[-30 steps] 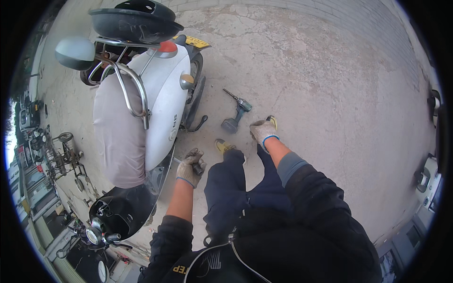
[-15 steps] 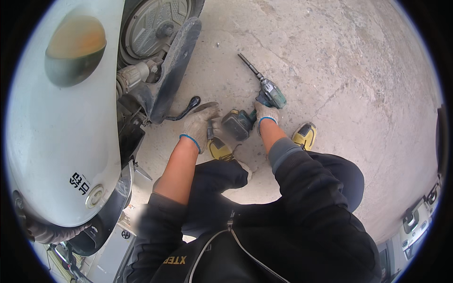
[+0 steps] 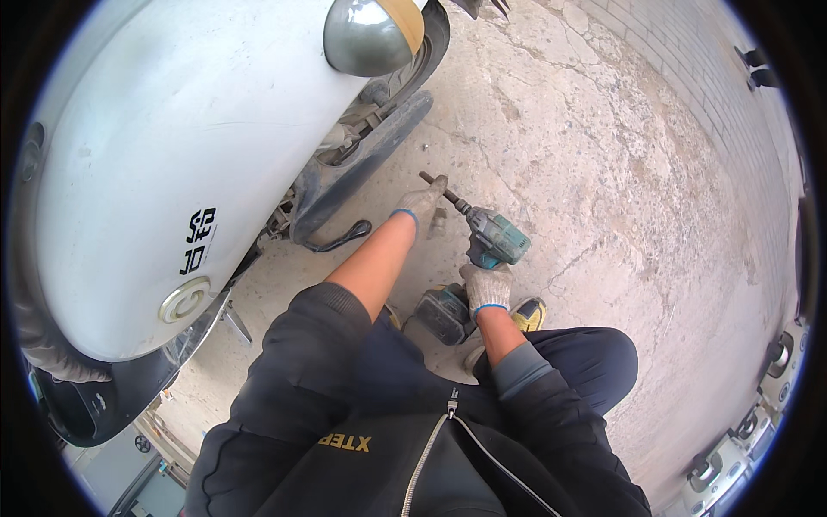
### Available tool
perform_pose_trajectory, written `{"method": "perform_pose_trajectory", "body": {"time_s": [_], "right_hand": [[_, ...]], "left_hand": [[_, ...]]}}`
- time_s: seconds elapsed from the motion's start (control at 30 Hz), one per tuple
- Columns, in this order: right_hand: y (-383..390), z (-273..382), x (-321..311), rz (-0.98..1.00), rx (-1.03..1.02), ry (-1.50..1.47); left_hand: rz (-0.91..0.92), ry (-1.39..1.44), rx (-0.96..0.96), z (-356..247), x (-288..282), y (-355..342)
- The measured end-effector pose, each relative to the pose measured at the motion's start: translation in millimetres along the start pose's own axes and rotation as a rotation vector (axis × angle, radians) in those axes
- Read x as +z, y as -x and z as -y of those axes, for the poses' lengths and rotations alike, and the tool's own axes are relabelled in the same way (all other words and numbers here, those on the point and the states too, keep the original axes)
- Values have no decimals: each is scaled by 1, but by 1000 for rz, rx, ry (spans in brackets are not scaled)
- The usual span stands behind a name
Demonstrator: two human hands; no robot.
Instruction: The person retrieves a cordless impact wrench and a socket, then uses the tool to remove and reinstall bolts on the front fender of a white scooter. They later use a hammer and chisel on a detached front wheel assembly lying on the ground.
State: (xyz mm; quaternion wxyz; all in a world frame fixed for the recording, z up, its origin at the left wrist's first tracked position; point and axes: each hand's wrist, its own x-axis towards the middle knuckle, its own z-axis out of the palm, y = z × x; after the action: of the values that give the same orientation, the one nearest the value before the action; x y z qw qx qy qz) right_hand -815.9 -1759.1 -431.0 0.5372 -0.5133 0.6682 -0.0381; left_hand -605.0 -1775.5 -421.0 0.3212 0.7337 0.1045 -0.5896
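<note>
My right hand (image 3: 488, 288), in a pale knit glove with a blue cuff, is wrapped round the grip of a green and black cordless impact wrench (image 3: 500, 239). The tool's battery (image 3: 444, 314) sits below that hand, towards my feet. A long, dark socket shaft (image 3: 458, 203) sticks out of the wrench, pointing away and to the left. My left hand (image 3: 421, 205), gloved the same way, is closed on this shaft near its far end. Just beside the left hand is a small dark shape (image 3: 438, 222), too blurred to name.
A white scooter body (image 3: 172, 172) with a round lamp (image 3: 372, 36) fills the left. Its black lower panel (image 3: 366, 168) and a black pedal lever (image 3: 345, 235) stand close to my left forearm. Cracked concrete (image 3: 603, 233) lies ahead and right. Other white vehicles (image 3: 728, 465) stand at the lower right.
My left hand has moved forward and right from beside the pedal lever onto the socket shaft. The wrench stays in my right hand. The view has turned, so the scooter appears shifted and tilted.
</note>
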Motion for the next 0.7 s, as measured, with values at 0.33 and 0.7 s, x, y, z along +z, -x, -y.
{"method": "perform_pose_trajectory", "body": {"time_s": [0.33,0.7], "right_hand": [[17,21,-29,174,-539,310],[-6,0,-5,244,-285,-253]], "left_hand": [[-177,255,-174,47,-43,-91],[-86,620,-62,51,-40,-60]]}}
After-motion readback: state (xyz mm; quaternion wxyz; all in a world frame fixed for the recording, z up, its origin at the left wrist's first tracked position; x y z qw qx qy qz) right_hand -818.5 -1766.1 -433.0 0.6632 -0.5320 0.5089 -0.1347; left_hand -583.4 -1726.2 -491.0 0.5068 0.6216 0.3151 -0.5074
